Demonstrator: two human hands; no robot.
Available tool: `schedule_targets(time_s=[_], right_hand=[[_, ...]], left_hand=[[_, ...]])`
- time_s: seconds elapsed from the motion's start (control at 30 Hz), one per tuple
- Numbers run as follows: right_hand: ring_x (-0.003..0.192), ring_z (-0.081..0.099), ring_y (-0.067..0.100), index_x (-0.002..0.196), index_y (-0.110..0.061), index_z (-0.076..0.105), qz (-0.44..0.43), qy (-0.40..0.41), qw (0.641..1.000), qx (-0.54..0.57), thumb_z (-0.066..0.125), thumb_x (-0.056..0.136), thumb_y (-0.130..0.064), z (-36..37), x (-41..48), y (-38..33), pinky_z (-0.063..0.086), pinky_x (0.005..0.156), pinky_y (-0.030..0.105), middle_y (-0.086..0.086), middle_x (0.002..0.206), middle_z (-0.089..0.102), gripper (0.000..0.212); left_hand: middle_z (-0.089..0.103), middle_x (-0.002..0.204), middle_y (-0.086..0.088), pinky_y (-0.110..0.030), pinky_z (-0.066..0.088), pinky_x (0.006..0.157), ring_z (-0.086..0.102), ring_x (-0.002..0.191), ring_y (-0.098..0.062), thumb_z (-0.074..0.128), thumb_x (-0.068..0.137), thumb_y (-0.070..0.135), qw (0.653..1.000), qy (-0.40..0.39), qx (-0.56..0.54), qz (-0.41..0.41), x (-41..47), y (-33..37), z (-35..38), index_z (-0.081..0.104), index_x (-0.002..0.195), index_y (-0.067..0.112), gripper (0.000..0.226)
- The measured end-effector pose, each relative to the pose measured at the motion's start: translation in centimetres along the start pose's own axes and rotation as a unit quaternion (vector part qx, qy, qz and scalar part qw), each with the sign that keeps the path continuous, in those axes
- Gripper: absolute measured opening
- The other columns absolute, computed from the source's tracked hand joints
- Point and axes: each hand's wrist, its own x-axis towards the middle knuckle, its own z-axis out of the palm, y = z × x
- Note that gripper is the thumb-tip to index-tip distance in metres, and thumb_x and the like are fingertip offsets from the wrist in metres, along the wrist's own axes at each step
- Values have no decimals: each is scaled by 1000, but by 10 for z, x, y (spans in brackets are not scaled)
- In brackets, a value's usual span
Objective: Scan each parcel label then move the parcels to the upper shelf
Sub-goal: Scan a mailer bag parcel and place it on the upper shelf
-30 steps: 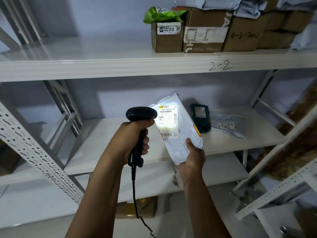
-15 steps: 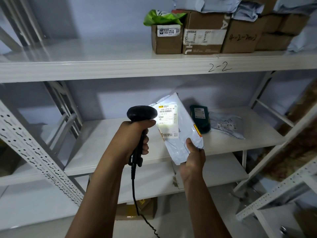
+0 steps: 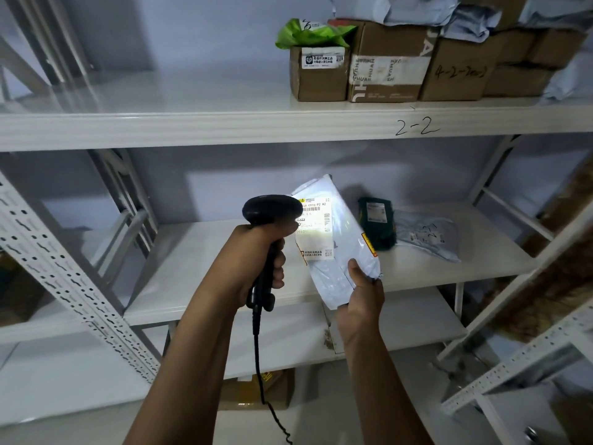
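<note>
My right hand (image 3: 364,295) grips the lower corner of a white plastic mailer (image 3: 337,239) and holds it upright in front of the middle shelf (image 3: 199,277). Its white label (image 3: 316,231) faces me and is lit by scanner light. My left hand (image 3: 256,258) grips the handle of a black corded barcode scanner (image 3: 271,211), whose head sits just left of the label. A dark green parcel (image 3: 377,223) and a grey bag (image 3: 426,237) lie on the middle shelf to the right. The upper shelf (image 3: 192,123) is marked "2-2".
Several cardboard boxes (image 3: 388,62), a green bag (image 3: 309,32) and grey mailers fill the upper shelf's right end. A perforated upright (image 3: 67,284) slants at left, another rack (image 3: 519,364) at right. A box (image 3: 256,393) sits on the floor under the lowest shelf.
The view has tilted slightly. The scanner's light on the label has dimmed a little. Both hands keep the same grips in nearly the same place.
</note>
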Motion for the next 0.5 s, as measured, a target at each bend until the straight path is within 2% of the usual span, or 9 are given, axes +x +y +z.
schedule_targets(time_s=[0.1, 0.2, 0.33, 0.43, 0.5], right_hand=[[114, 71, 34, 135, -18, 63, 4, -3, 1000, 2, 73, 93, -8, 1, -1, 1, 56, 96, 59, 8, 127, 73, 45], [116, 70, 35, 135, -18, 63, -2, -5, 1000, 6, 73, 92, -7, 1, -1, 3, 54, 99, 62, 8, 128, 73, 45], [116, 70, 35, 136, -17, 64, -2, -12, 1000, 15, 72, 92, -7, 3, -2, 5, 53, 99, 63, 9, 128, 73, 45], [117, 70, 35, 136, -18, 63, -2, -15, 1000, 14, 71, 93, -7, 3, -3, 5, 54, 98, 61, 9, 128, 72, 45], [116, 70, 34, 136, -19, 63, -4, -12, 1000, 9, 72, 94, -8, 3, -3, 4, 55, 98, 60, 8, 129, 72, 45]], left_hand=[[50, 58, -10, -29, 44, 47, 47, 47, -23, 70, 93, 33, 1000, -6, 12, 13, -2, 0, 1, 58, 80, 4, 33], [53, 59, -11, -31, 47, 49, 49, 47, -24, 72, 92, 35, 1000, -5, 11, 17, -2, 2, 2, 53, 74, 9, 36], [52, 58, -10, -30, 46, 50, 48, 47, -24, 72, 91, 36, 1000, 8, 11, 18, 0, 1, -2, 51, 73, 10, 38], [50, 57, -9, -29, 44, 48, 47, 47, -23, 71, 92, 35, 1000, 3, 8, 17, -1, 0, -3, 57, 79, 6, 34], [48, 56, -8, -28, 43, 48, 44, 46, -23, 71, 92, 34, 1000, 2, 4, 11, -1, 0, -4, 55, 74, 8, 35]])
